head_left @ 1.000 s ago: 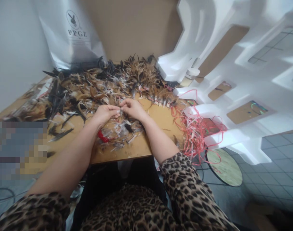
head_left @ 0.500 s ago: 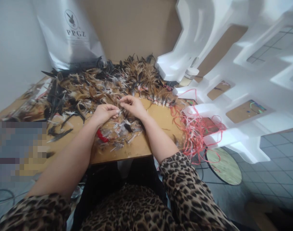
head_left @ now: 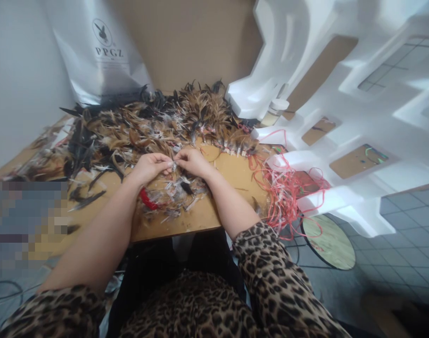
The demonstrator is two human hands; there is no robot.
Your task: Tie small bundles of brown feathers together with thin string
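My left hand point(head_left: 151, 167) and my right hand point(head_left: 190, 162) meet above the tabletop, fingertips nearly touching. Both are closed in a pinch at a small feather piece, whose lower part is hard to make out. Behind them spreads a heap of brown and black feathers point(head_left: 130, 126). Under and in front of my hands lie loose feather scraps with pale quills point(head_left: 175, 190), beside a red piece point(head_left: 149, 200). A row of brown feathers with white bound ends point(head_left: 237, 143) lies to the right of my hands.
The wooden table point(head_left: 179, 228) ends near my lap. Tangled pink ribbon point(head_left: 283, 197) hangs at its right edge. White foam packing point(head_left: 327, 164) fills the right, with a lidded jar point(head_left: 275, 111) beside it. A silver bag point(head_left: 109, 61) stands at the back left.
My right hand has come down slightly, its fingertips now meeting those of my left hand at the feather piece. My left hand has barely moved.
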